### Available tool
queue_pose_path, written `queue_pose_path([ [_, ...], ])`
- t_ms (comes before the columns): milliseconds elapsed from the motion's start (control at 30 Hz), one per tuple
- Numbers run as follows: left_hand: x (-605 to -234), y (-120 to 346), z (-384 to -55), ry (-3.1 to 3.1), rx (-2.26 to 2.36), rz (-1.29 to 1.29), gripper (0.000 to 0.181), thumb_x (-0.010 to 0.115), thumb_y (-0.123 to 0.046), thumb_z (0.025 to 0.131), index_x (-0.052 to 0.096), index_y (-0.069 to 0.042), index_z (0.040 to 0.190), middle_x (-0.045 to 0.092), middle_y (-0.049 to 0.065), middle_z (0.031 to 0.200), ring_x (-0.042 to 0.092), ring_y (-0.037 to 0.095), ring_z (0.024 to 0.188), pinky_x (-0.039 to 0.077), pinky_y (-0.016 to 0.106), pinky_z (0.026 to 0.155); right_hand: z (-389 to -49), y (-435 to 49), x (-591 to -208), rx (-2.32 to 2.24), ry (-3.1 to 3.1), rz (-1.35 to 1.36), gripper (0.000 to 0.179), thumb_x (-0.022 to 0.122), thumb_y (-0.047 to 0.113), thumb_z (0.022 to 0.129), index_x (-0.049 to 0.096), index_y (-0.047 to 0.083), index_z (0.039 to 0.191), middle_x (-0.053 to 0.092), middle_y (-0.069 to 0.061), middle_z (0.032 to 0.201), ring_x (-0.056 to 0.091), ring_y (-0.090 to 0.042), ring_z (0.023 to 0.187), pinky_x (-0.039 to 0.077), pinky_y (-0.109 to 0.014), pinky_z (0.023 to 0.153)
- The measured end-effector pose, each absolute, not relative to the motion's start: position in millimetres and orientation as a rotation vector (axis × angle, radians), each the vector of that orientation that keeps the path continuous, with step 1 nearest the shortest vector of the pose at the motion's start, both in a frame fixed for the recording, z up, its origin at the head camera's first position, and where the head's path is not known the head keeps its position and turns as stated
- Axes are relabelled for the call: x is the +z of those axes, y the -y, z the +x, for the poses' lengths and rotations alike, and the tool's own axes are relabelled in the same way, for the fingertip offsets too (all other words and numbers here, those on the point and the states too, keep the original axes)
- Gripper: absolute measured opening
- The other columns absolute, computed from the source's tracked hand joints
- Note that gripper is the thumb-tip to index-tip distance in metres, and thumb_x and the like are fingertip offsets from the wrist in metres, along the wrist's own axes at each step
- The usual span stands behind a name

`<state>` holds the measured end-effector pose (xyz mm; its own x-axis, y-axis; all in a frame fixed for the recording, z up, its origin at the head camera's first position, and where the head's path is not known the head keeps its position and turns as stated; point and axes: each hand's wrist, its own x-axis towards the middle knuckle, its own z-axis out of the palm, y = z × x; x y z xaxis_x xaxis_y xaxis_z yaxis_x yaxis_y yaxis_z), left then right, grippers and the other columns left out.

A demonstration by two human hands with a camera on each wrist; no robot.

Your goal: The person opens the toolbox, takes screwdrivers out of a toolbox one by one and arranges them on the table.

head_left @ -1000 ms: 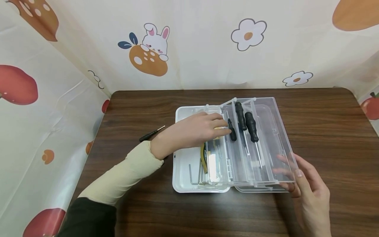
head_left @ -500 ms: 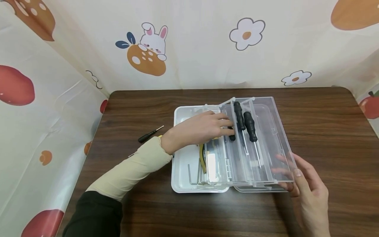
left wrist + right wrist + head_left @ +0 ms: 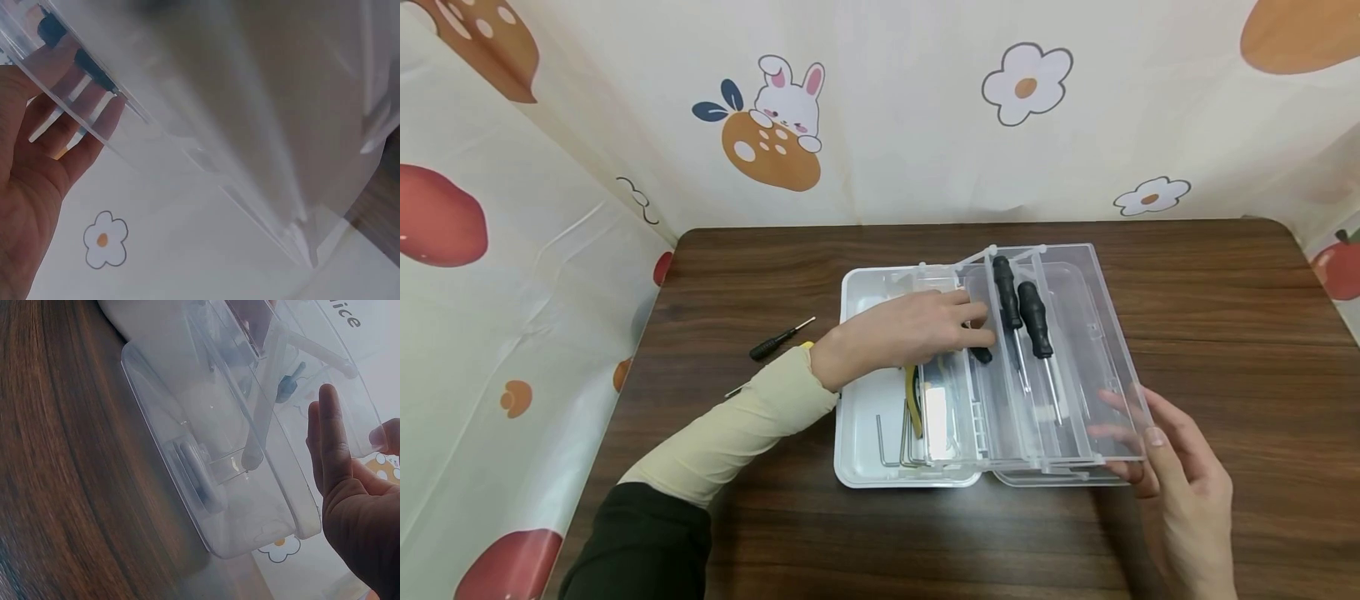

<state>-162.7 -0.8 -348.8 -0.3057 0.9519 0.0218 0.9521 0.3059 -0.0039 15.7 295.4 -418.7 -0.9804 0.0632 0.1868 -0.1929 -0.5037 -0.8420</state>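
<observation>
A clear tray (image 3: 1078,333) with lengthwise compartments is swung out on hinged arms over a white toolbox (image 3: 868,442). My left hand (image 3: 917,329) reaches into its left part, fingers bent around a small black screwdriver (image 3: 980,354); only the end of that handle shows in the head view. Two larger black-handled screwdrivers, the left one (image 3: 1007,292) and the right one (image 3: 1035,321), lie in the compartment just to the right. My right hand (image 3: 1183,492) grips the tray's near right corner, thumb on top and fingers beneath the plastic.
Yellow-handled pliers (image 3: 913,404) and several hex keys (image 3: 891,446) lie in the toolbox. Left of it, a small black screwdriver (image 3: 775,342) lies on the wooden table (image 3: 737,275). A printed curtain (image 3: 910,125) rises behind the table's far edge.
My left hand has moved slightly right and its fingers have closed on the small screwdriver in the tray, whose handle has tilted and shifted toward me. My right hand stays at the tray's corner.
</observation>
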Motion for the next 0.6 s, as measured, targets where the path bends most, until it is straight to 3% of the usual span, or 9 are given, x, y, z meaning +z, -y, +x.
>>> queue_pose_path([
  [433,-346,8,-154,2.500,0.022,-1.790,0.031,0.059,-0.002,0.103,0.064,-0.024,0.124,0.064,-0.001,0.116,0.058,0.018,0.100,0.055,0.028,0.082,17,-295,-418,2.586,1.494,0.165,0.046,0.027,-0.014,0.107,0.032,-0.017,0.153,0.065,-0.028,0.138,0.077,-0.032,0.103,0.063,-0.028,0.074],
  [600,-337,16,-148,2.487,0.027,-1.723,0.029,0.064,-0.006,0.102,0.063,-0.024,0.125,0.065,-0.002,0.115,0.059,0.017,0.098,0.054,0.027,0.076,17,-295,-418,2.591,1.491,0.166,0.046,0.027,-0.014,0.107,0.032,-0.017,0.153,0.065,-0.028,0.138,0.077,-0.032,0.103,0.063,-0.028,0.074],
])
